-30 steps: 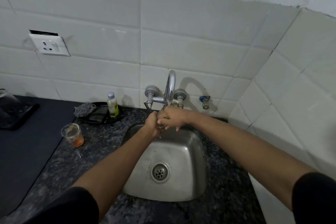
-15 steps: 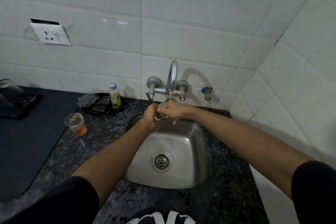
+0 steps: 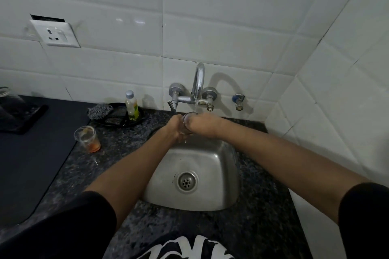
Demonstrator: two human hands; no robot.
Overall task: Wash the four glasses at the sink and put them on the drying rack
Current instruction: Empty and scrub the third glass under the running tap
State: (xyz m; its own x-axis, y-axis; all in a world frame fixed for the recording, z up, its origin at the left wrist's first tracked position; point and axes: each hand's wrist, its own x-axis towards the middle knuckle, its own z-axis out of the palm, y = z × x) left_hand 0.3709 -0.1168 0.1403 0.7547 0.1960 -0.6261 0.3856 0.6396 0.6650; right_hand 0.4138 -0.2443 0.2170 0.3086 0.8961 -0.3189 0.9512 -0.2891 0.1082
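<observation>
Both hands have drawn together under the running tap over the last second, and the glass between them now sits mouth-up beneath the stream, where earlier it was hidden in the fingers. That suggests a rinse in progress, with racking yet to come.

Nearest, the steel sink holds only its drain. Above its far edge the left hand wraps the glass from one side and the right hand closes on it from the other; the glass appears to be filling, though the view is too dim to be sure.

Left on the dark counter stands a second glass with an orange residue at its bottom, unwashed. Beyond it, a black tray carries a scrubber and a bottle part full of yellow-green liquid. No drying rack is clearly visible.
</observation>
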